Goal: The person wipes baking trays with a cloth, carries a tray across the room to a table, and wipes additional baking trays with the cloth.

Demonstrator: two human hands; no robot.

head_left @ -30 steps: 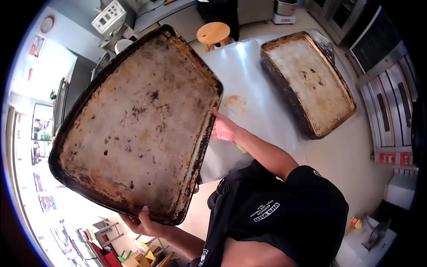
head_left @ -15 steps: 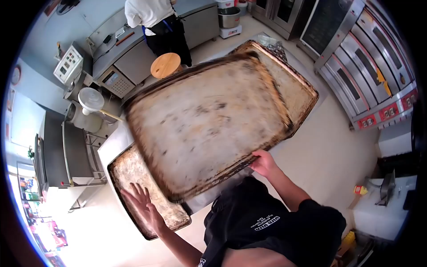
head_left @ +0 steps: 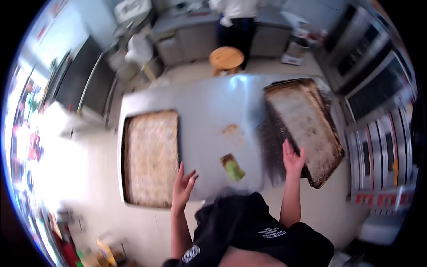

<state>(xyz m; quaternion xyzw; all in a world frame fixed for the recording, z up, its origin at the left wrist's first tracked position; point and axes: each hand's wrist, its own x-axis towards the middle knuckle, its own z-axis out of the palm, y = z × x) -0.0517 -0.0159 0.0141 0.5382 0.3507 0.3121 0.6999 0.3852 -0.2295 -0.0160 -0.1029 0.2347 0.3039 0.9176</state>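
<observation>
On the right of the metal table (head_left: 204,107) lies a stained baking tray (head_left: 302,115), tilted over a darker tray edge beneath it. My right hand (head_left: 293,159) is open beside its near left side, fingers stretched out; whether it touches the tray I cannot tell. A second baking tray (head_left: 151,155), pale and browned, lies at the table's left. Next to that tray's near right corner, my left hand (head_left: 183,184) is open and holds nothing. Between the hands sits a green and brown scrub pad or cloth (head_left: 232,167), its exact kind blurred.
Beyond the table stands a round wooden stool (head_left: 226,58), with a person (head_left: 238,26) in a white top behind it at the counter. Ovens (head_left: 378,151) line the right side. Brown crumbs or stains (head_left: 231,130) mark the tabletop.
The large tray that my right hand held over the table now lies at the right, released. The green pad has come into view. My view has turned, and both hands are apart.
</observation>
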